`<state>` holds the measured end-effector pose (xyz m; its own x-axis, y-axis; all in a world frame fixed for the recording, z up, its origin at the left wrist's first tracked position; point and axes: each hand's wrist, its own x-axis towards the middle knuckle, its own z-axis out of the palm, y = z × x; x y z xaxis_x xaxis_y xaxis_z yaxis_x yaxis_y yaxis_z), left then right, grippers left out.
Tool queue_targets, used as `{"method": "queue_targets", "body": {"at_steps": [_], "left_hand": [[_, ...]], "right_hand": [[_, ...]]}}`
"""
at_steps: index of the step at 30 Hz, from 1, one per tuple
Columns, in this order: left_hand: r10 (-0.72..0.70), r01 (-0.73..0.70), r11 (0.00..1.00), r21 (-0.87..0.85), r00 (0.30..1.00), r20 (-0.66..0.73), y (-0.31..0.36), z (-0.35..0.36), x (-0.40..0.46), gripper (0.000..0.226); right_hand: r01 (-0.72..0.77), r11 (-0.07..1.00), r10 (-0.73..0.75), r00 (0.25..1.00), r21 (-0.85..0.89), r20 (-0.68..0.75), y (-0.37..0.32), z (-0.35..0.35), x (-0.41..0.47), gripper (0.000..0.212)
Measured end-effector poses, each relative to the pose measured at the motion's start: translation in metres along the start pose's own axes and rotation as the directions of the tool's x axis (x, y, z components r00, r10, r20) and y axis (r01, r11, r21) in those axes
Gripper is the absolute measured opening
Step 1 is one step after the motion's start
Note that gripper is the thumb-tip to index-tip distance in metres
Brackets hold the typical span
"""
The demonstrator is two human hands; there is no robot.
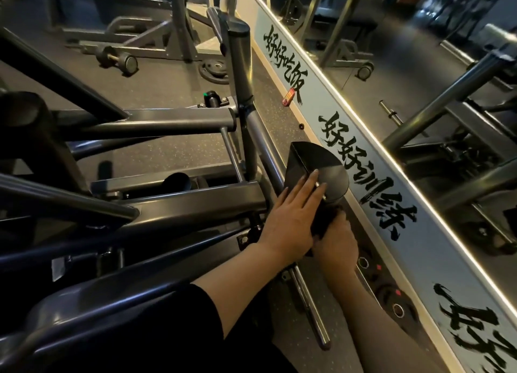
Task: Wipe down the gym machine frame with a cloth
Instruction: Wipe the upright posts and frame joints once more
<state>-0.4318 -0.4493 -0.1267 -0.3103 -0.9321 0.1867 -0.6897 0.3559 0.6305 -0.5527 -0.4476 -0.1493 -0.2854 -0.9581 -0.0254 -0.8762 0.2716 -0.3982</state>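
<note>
Head view: my left hand (291,218) lies flat with straight fingers, its grip released, on the black end cap (316,173) of the gym machine frame (179,202). My right hand (337,244), just beside it and touching it, has its grip clenched around a dark cloth (326,220), bunched directly below the cap. The frame's dark tubes fan out to the left over speckled floor (167,87). A white wall band with black brushed lettering (372,182) runs diagonally on the right, under a mirror (419,73)
</note>
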Motion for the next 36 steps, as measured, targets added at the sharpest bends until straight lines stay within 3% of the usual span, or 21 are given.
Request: {"method": "queue_targets", "body": {"at_steps": [2, 4, 7, 9, 13, 16, 19, 23, 29, 33, 36], "left_hand": [[0.017, -0.023, 0.997, -0.077, 0.997, -0.079, 0.000, 0.007, -0.002, 0.065], [0.023, -0.050, 0.986, -0.159, 0.986, -0.166, -0.001, 0.015, -0.009, 0.063], [-0.075, 0.009, 0.960, -0.281, 0.972, -0.224, -0.010, 0.037, -0.035, 0.055], [-0.244, 0.164, 0.913, -0.373, 0.954, -0.177, -0.022, 0.057, -0.064, 0.052], [-0.566, 0.533, 0.780, -0.329, 0.824, -0.007, -0.061, 0.095, -0.133, 0.052], [-0.695, 0.673, 0.662, -0.331, 0.716, 0.066, -0.086, 0.109, -0.178, 0.049], [-0.792, 0.760, 0.564, -0.323, 0.609, 0.049, -0.108, 0.124, -0.211, 0.050], [-0.847, 0.813, 0.515, -0.272, 0.531, -0.018, -0.137, 0.133, -0.228, 0.057], [-0.830, 0.819, 0.556, -0.145, 0.535, -0.158, -0.184, 0.126, -0.227, 0.066], [-0.789, 0.789, 0.608, -0.087, 0.588, -0.177, -0.216, 0.131, -0.234, 0.078], [-0.727, 0.743, 0.669, 0.013, 0.658, -0.194, -0.251, 0.139, -0.235, 0.096]], "right_hand": [[0.074, 0.995, -0.082, 0.988, -0.067, -0.128, 0.003, 0.015, -0.022, 0.062], [0.209, 0.974, -0.224, 0.947, -0.089, -0.229, 0.016, 0.028, -0.034, 0.059], [0.404, 0.907, -0.390, 0.913, 0.122, -0.121, 0.028, 0.034, -0.053, 0.040], [0.368, 0.876, -0.404, 0.913, 0.311, 0.061, 0.028, 0.041, -0.074, 0.028], [0.085, 0.907, -0.193, 0.954, 0.412, 0.228, 0.042, 0.085, -0.104, 0.036], [-0.010, 0.903, -0.162, 0.918, 0.429, 0.361, 0.050, 0.121, -0.108, 0.036], [0.096, 0.875, -0.315, 0.857, 0.474, 0.408, 0.046, 0.153, -0.105, 0.037], [0.445, 0.750, -0.605, 0.761, 0.490, 0.235, 0.028, 0.187, -0.096, 0.041], [0.658, 0.655, -0.750, 0.627, 0.372, 0.210, 0.007, 0.232, -0.095, 0.056], [0.745, 0.591, -0.805, 0.564, 0.308, 0.181, 0.004, 0.265, -0.098, 0.061], [0.833, 0.524, -0.851, 0.522, 0.176, 0.061, 0.008, 0.300, -0.094, 0.068]]}}
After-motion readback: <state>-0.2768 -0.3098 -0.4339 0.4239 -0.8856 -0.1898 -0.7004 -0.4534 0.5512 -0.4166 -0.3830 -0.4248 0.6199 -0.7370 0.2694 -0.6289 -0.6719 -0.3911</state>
